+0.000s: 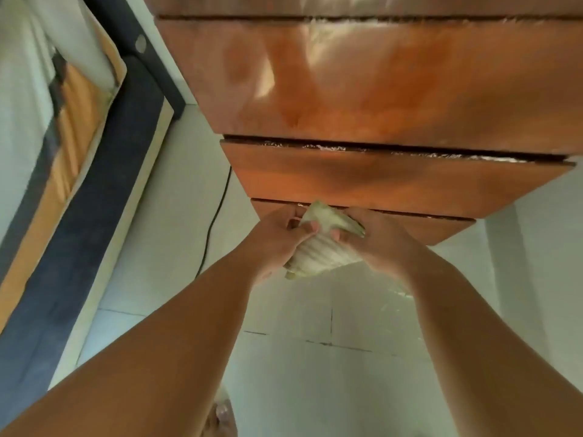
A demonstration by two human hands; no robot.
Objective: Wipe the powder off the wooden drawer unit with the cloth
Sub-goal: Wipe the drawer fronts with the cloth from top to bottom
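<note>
Both hands — left hand [277,238], right hand [378,244] — close their fingers around the bunched cloth [318,247] at the lowest drawer; powder [331,148] lines 2 gaps in the drawer unit [362,89] — wiping seems unfinished.

Pale tiled floor [315,389] under wooden drawer unit [362,89], black cable [210,228] trailing across it.

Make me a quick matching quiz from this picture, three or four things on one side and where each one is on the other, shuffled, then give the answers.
Things:
1. cloth
2. black cable
3. white powder
4. bed

Places:
A. in the gaps between the drawer fronts
B. far left of the view
C. between both hands
D. on the floor left of the drawer unit

Pairs: 1-C, 2-D, 3-A, 4-B
</note>
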